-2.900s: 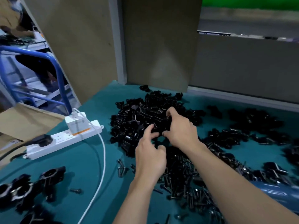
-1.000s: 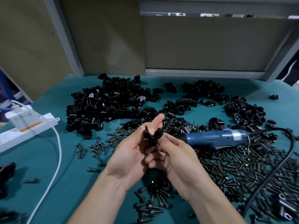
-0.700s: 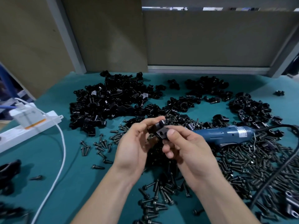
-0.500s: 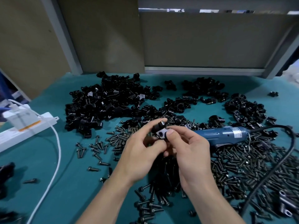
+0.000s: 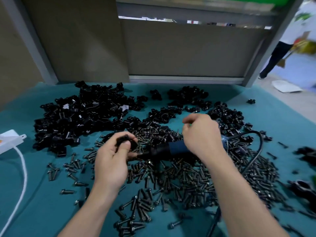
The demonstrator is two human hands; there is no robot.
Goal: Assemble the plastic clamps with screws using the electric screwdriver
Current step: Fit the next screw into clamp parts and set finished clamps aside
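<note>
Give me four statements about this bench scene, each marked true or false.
1. The left hand holds a black plastic clamp piece in its grip. True.
2. The right hand grips the blue electric screwdriver. False: it hovers above it, fingers loosely curled, holding nothing visible.
3. The dark metal screws sit sorted in a tray. False: they lie loose on the teal mat.
4. A white power strip lies at the left edge. True.
</note>
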